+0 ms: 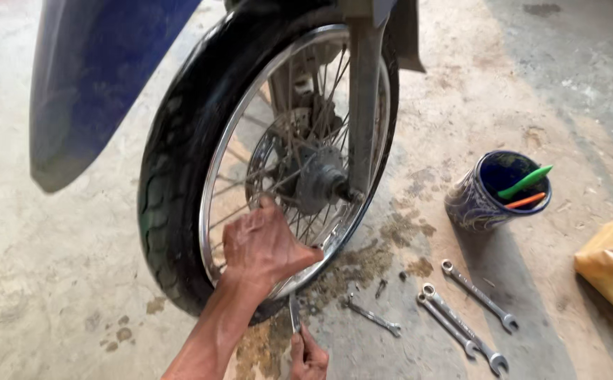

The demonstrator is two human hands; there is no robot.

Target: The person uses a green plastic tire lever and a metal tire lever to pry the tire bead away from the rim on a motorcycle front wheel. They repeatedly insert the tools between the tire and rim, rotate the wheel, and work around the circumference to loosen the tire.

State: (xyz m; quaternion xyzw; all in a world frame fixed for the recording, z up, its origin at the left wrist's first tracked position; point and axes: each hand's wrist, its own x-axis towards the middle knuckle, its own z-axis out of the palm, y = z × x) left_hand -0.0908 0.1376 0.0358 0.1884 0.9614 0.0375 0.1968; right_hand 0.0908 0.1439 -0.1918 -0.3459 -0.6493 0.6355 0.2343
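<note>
The left hand point(264, 246) grips the heavy, rigid wheel point(264, 162) by its spokes; the right hand point(308, 357) clasps a slim steel tool point(294, 313).

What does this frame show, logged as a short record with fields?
Setting: concrete floor, stained under the wheel
Main object: motorcycle front wheel, spoked rim, black tyre
Left hand: gripping the rim and spokes
Right hand: holding a metal tool at the tyre's lower edge
Floor items: four wrenches, blue cup with green and orange tools
Right edge: yellow bag
</note>
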